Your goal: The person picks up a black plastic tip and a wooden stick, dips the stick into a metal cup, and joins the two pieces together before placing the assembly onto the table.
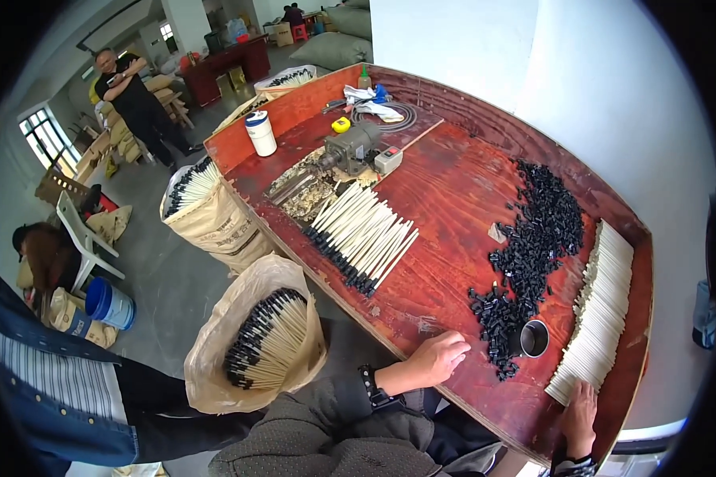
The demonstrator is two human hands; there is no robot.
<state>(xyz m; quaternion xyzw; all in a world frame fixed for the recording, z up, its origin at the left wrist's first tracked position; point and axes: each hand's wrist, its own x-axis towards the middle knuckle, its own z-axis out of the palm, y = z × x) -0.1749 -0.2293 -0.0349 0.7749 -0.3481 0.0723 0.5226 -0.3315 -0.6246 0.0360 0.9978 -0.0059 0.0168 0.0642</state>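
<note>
My left hand (437, 360) rests on the near edge of the red tabletop, its fingers curled together; anything inside them is hidden. At the right, my right hand (580, 420) has its fingers stretched out onto the near end of a long row of pale sticks (601, 310). Between the hands lies a heap of small black caps (537, 226), trailing toward me, with an open metal cylinder (534, 339) beside it. Farther left, a pile of pale sticks with black ends (370, 234) lies on the table.
A motor-driven machine (350, 151) and a white bottle (261, 133) stand at the back left. Raised boards (533, 131) rim the table. Sacks of black-ended sticks (254, 334) stand along its left side. Someone in a denim jacket (56, 397) is close on my left; another person (135, 99) stands farther back.
</note>
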